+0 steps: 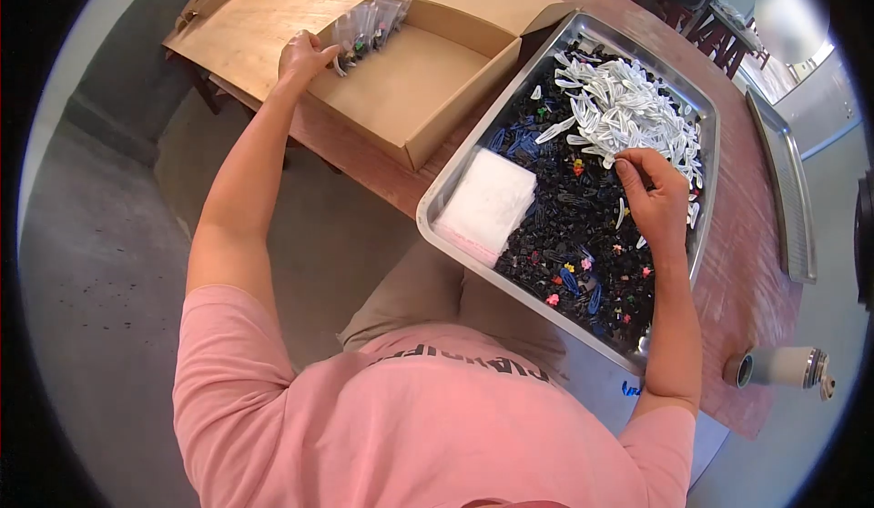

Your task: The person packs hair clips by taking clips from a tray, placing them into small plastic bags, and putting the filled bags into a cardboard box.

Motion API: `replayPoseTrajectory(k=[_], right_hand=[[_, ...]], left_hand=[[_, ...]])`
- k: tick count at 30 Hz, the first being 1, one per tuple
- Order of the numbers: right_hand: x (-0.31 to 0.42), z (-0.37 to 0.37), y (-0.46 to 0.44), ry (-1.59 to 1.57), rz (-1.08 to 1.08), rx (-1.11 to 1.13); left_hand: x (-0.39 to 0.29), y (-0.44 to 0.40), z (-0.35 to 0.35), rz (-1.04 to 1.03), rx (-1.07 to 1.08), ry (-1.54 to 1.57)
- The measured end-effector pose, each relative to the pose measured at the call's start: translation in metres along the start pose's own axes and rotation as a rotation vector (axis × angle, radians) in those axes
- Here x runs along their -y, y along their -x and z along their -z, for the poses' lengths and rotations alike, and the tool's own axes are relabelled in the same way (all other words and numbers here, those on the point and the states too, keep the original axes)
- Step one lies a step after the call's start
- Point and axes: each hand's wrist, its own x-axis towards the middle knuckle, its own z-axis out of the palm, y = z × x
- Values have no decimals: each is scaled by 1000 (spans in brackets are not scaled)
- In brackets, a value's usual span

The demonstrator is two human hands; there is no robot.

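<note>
My left hand (305,57) is at the left edge of an open cardboard box (446,112), its fingers closed by small clear bags (373,27) of dark and coloured pieces. Whether it grips a bag is too small to tell. Over the metal tray (569,321), my right hand (654,189) has thumb and fingertips together at the lower edge of a heap of white hair clips (628,107). What they pinch, if anything, is hidden. Black, blue and coloured clips (574,208) spread beneath. A stack of clear-white bags (489,200) lies at the tray's left side.
A second metal tray (783,180) stands at the right. A bottle (783,367) lies near the table's right edge. The wooden table (246,39) extends to the far left. Chairs (724,35) are in the background.
</note>
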Motion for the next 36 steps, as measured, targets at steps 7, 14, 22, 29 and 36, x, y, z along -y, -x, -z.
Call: replayPoseTrajectory(k=[7, 14, 22, 29, 36], right_hand=[[5, -4, 2, -9, 10, 49], [32, -29, 10, 91, 381, 237], [36, -68, 28, 202, 492, 428], [34, -80, 34, 228, 475, 447], [38, -77, 30, 151, 461, 421]], left_hand=[[-39, 41, 4, -165, -273, 417], [-167, 130, 11, -548, -355, 858], [-261, 188, -14, -431, 253, 1339], [-244, 196, -37, -435, 169, 1071], [-240, 192, -33, -413, 107, 1043]])
